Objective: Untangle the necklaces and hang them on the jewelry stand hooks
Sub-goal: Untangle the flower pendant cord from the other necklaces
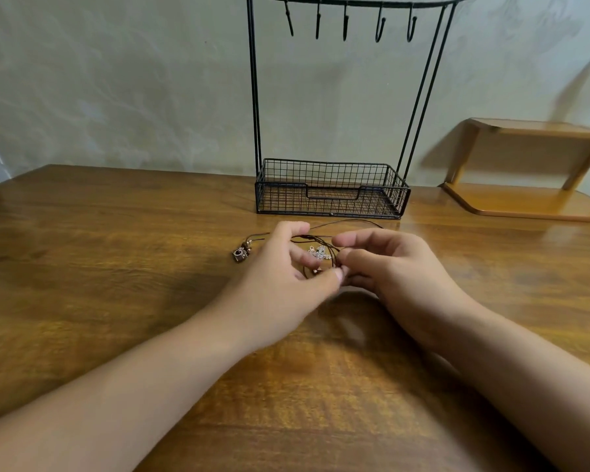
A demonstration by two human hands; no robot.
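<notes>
A tangle of necklaces lies on the wooden table (116, 267) in front of the jewelry stand (331, 185). Dark brown cords (348, 222) loop out toward the stand's wire basket. A silver chain with a sparkly pendant (319, 252) sits between my hands. A small brown camera-shaped pendant (241, 254) lies to the left. My left hand (283, 270) and my right hand (395, 267) meet over the tangle, fingers curled, pinching the cords near the thumbs. The stand's several black hooks (344, 22) hang bare from the top bar.
A low wooden shelf (525, 165) stands at the back right of the table. A pale wall rises right behind the stand. Bare table surface stretches to the left and toward me.
</notes>
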